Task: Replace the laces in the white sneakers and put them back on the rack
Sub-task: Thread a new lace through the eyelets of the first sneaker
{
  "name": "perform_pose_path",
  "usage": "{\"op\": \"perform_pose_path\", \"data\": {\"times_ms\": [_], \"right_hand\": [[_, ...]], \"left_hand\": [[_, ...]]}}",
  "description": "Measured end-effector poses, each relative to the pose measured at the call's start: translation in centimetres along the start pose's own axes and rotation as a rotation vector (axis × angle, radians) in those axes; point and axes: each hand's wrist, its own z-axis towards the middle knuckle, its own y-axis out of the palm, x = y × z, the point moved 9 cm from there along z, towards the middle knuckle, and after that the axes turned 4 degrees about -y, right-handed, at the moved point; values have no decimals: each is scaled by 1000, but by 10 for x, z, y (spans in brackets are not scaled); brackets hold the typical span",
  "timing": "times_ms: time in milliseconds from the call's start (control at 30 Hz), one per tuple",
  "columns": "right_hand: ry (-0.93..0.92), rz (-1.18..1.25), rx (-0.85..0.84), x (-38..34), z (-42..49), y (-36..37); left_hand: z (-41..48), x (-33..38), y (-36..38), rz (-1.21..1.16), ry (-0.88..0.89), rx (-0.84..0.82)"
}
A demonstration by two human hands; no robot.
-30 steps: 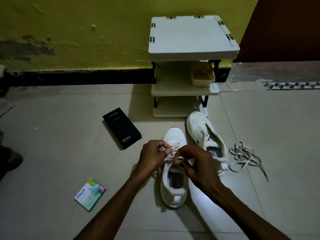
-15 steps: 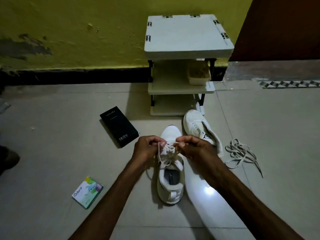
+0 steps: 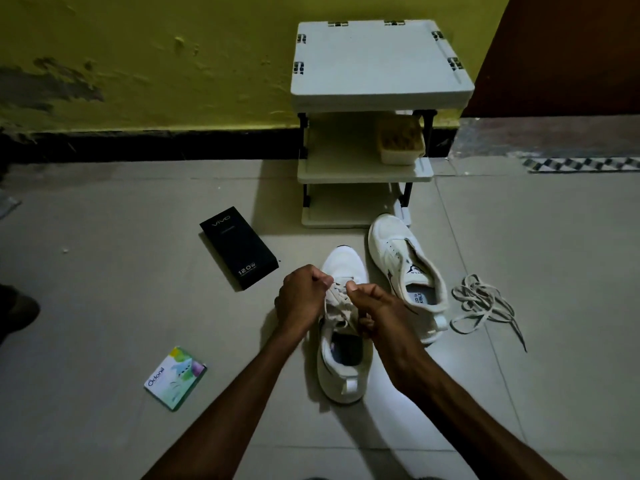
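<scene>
Both the left hand [image 3: 300,299] and the right hand [image 3: 375,311] are gripping the lace [image 3: 337,295] of the near sneaker [image 3: 341,372].
Each hand is curling tight round the lace just ahead of the opening, the two sitting close together. This sneaker is standing upright on the tiled floor [image 3: 104,306], toe toward the rack [image 3: 381,64]; the second sneaker [image 3: 403,263] is lying just beside it on the right, a loose lace [image 3: 481,303] tangling further right. A black box [image 3: 239,247] and a small packet [image 3: 175,377] are lying to the left.
</scene>
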Motion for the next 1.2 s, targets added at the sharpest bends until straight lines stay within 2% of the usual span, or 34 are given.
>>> {"op": "perform_pose_path", "data": {"times_ms": [100, 267, 700, 967, 1067, 1200], "right_hand": [[-53, -71, -1, -2, -6, 2], [-50, -63, -16, -6, -8, 4], [-1, -87, 48, 5, -19, -5], [-24, -87, 75, 11, -21, -9], [15, -111, 91, 20, -20, -11], [13, -251, 173, 18, -14, -27]], "left_hand": [[-7, 8, -5, 155, 81, 113], [-9, 13, -8, 257, 155, 217], [-9, 8, -6, 246, 98, 211], [-5, 7, -2, 331, 112, 232], [-3, 1, 4, 309, 103, 178], [4, -16, 13, 66, 63, -65]]}}
